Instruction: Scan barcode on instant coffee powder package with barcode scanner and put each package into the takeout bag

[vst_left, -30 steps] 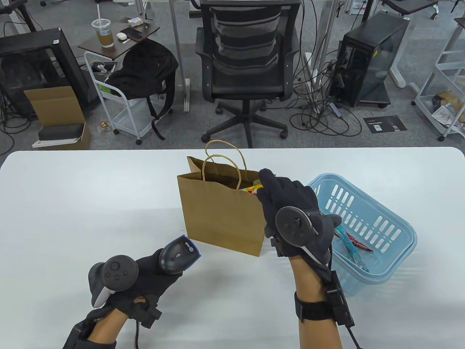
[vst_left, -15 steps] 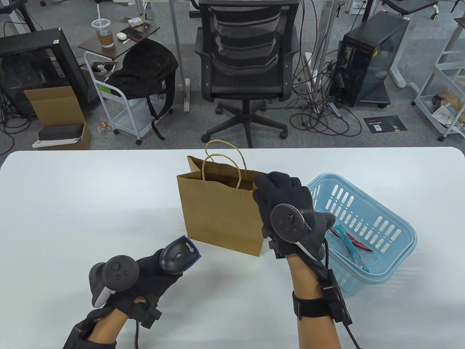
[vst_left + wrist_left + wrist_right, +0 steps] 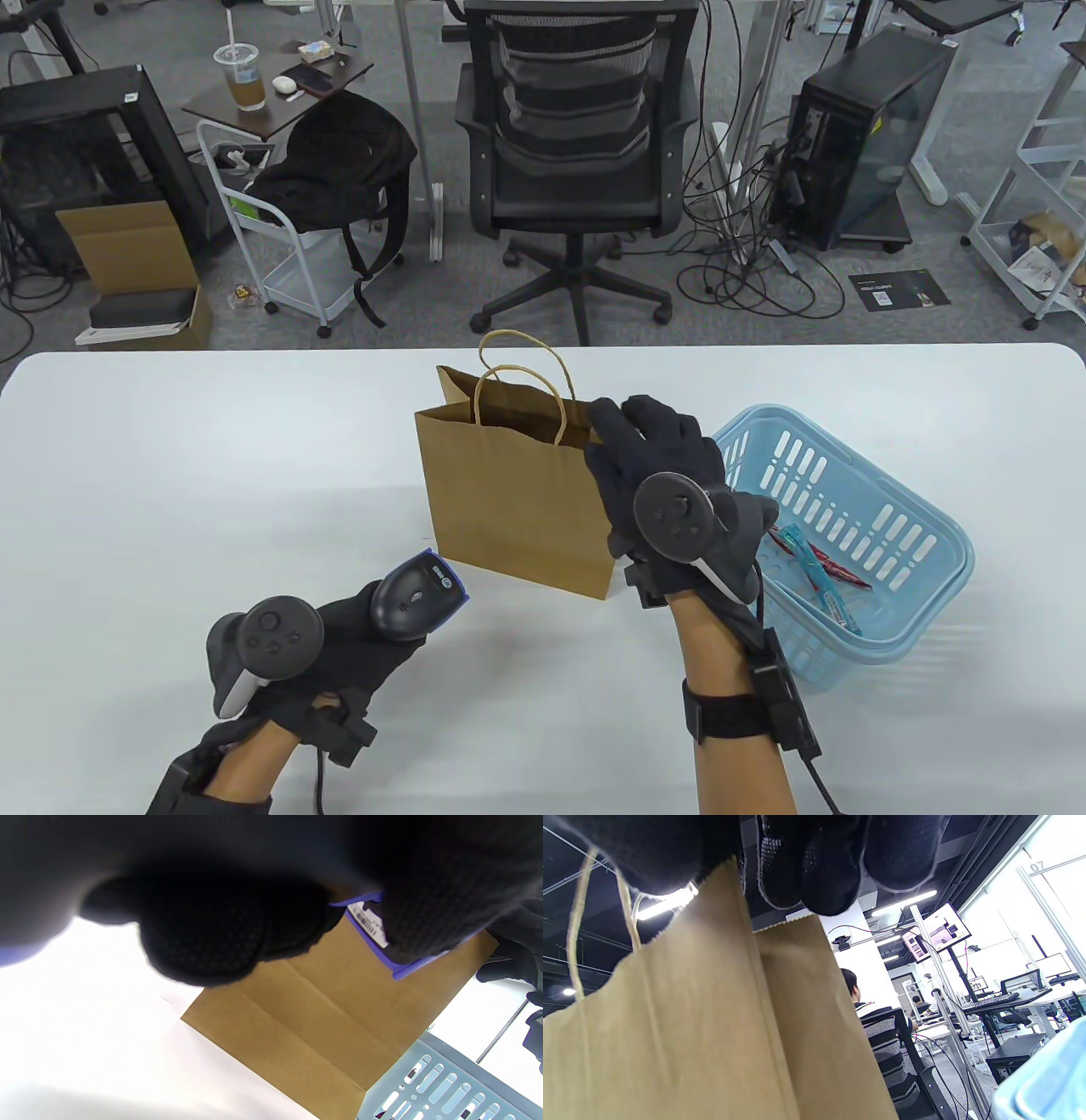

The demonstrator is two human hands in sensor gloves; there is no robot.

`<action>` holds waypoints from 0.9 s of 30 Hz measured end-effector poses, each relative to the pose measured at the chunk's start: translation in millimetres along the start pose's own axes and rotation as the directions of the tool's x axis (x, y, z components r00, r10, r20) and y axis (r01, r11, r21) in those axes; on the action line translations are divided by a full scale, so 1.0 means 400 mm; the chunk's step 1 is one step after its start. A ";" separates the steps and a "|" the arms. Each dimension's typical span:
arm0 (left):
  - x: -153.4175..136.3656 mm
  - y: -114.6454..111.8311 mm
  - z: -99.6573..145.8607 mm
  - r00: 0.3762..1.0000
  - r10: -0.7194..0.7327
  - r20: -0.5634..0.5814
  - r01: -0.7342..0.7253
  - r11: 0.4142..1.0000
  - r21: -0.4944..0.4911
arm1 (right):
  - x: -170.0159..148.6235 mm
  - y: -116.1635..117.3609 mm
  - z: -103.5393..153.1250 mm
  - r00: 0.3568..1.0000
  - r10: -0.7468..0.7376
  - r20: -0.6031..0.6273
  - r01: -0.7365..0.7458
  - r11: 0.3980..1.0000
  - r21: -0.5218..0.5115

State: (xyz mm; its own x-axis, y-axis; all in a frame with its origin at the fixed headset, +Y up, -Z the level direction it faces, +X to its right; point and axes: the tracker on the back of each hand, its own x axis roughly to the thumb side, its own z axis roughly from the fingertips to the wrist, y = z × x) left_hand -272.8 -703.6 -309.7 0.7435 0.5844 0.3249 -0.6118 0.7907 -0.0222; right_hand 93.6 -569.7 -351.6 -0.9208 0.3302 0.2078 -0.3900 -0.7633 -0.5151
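The brown paper takeout bag (image 3: 517,501) stands upright mid-table. My right hand (image 3: 632,433) hovers at its right top corner, fingers loosely spread over the rim and holding nothing. In the right wrist view the bag's wall (image 3: 691,1027) rises between thumb and fingers (image 3: 818,870). No package shows at the bag's mouth. My left hand (image 3: 373,628) grips the dark barcode scanner (image 3: 416,598) near the bag's front left corner, its purple-rimmed head (image 3: 373,925) pointing at the bag (image 3: 322,1014). Coffee packages (image 3: 814,564) lie in the blue basket (image 3: 959,543).
The blue basket sits just right of the bag, against my right wrist; it shows in both wrist views (image 3: 428,1077) (image 3: 1048,1077). A cable runs back from each wrist. White table (image 3: 212,475) spreads left of the bag. An office chair (image 3: 577,153) stands beyond the far edge.
A second ago my right hand held a yellow-red package over the bag's mouth. The package has gone from sight and the hand has sunk slightly left at the rim. The left hand stayed still.
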 end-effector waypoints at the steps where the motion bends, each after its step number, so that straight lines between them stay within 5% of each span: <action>1: 0.000 0.000 0.000 1.000 0.001 -0.001 -0.001 1.000 0.001 | -0.001 -0.003 0.000 1.000 -0.005 -0.001 0.005 1.000 -0.006; 9: -0.001 0.000 -0.001 1.000 -0.003 -0.003 0.003 1.000 0.001 | 0.003 -0.055 0.009 0.998 -0.065 -0.009 0.065 0.997 -0.037; 18: -0.003 0.002 0.000 1.000 0.007 0.004 -0.007 1.000 0.003 | 0.033 -0.202 0.043 0.985 -0.173 -0.013 0.172 0.984 -0.054; 22: 0.000 0.011 0.002 1.000 0.016 0.014 -0.017 1.000 0.016 | -0.035 -0.217 -0.004 0.994 0.017 -0.106 -0.010 0.998 0.063; 27: 0.015 0.015 0.004 0.999 0.011 0.042 -0.012 1.000 0.028 | -0.156 -0.177 -0.067 0.947 0.280 -0.156 -0.247 0.948 0.201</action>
State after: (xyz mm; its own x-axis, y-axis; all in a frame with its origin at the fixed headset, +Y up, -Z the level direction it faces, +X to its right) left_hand -272.5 -695.8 -306.3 0.7249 0.5847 0.3643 -0.6278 0.7784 -0.0001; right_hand 178.9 -521.4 -350.3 -0.9796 0.1858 -0.0771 -0.1445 -0.9166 -0.3728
